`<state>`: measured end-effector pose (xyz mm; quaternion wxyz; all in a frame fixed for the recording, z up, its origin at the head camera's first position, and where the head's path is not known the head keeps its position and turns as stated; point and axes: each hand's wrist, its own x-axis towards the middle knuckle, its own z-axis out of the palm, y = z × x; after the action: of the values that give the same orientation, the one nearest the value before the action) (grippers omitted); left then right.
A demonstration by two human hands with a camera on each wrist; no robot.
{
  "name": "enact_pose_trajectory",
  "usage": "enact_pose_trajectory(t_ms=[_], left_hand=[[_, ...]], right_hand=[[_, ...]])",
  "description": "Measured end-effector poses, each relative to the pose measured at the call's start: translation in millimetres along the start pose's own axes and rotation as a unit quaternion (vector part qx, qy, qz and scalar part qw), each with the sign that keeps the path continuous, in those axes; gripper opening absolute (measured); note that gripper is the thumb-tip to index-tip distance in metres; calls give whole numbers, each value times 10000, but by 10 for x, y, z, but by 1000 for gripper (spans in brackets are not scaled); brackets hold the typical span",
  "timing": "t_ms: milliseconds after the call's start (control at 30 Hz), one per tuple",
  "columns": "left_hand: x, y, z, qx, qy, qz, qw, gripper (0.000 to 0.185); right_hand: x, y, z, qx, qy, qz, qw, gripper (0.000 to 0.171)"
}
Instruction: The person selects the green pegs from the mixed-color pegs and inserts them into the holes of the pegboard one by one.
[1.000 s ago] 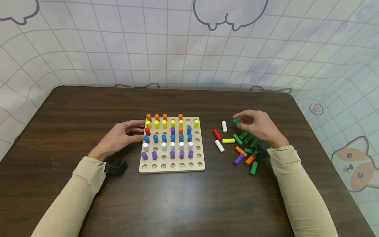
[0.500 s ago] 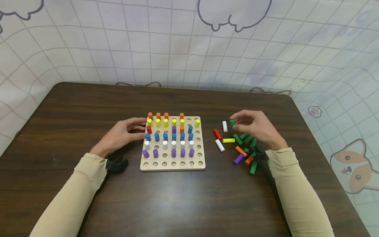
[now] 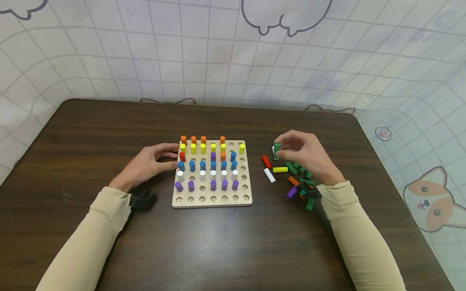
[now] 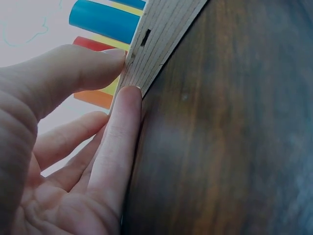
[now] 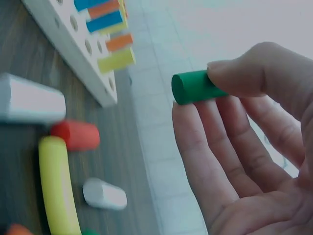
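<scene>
A dark wood-grain table (image 3: 233,250) sits before a white grid-pattern backdrop with cartoon animal drawings, and on it lies a pale square wooden pegboard (image 3: 212,201), its upper rows filled with orange, yellow, blue, white and purple pegs and its bottom row of holes bare. The right hand (image 3: 303,155) is up off the table, pinching a short green wooden cylinder peg (image 3: 277,148) between thumb and fingertips. In the right wrist view that green peg (image 5: 193,86) pokes out leftward past the thumb, its flat round end facing the pegboard (image 5: 73,46). In the head view it stands close to upright.

So the peg lies to the right of the board, near its upper right corner, with a strip of table between them. Below the hand lies a loose scatter: a red peg (image 3: 266,161), a white peg (image 3: 269,176), a yellow peg (image 3: 280,169), and a heap of green, orange and purple ones (image 3: 300,182).

Over on the other side, the left hand (image 3: 149,165) rests against the board's left edge, thumb on top, fingers pressed along the side, as the left wrist view shows (image 4: 88,161). It grips nothing else. The right hand is plainly the nearer one to the peg; the empty holes lie to its left, and down toward the person.
</scene>
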<state>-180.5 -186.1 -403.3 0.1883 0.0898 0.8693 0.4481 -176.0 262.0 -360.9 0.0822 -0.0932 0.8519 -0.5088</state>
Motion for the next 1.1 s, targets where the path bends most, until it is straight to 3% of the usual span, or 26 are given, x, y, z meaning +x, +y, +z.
enact_pose_trajectory(t_ms=[300,767,1100], left_hand=[[-3,1,9,-94,-43,132,9999,69],[0,-39,10,-125,-57,165,9998,69],[-2,-43,-21,-154,-43,169,9997,69]], right_hand=[[-58,-164,241,272,-309,-381,9984,28],[-55,-396,686,206,-833,-659,9941,26],[-86,-559,1022,640,-1147,-868,9875,26]])
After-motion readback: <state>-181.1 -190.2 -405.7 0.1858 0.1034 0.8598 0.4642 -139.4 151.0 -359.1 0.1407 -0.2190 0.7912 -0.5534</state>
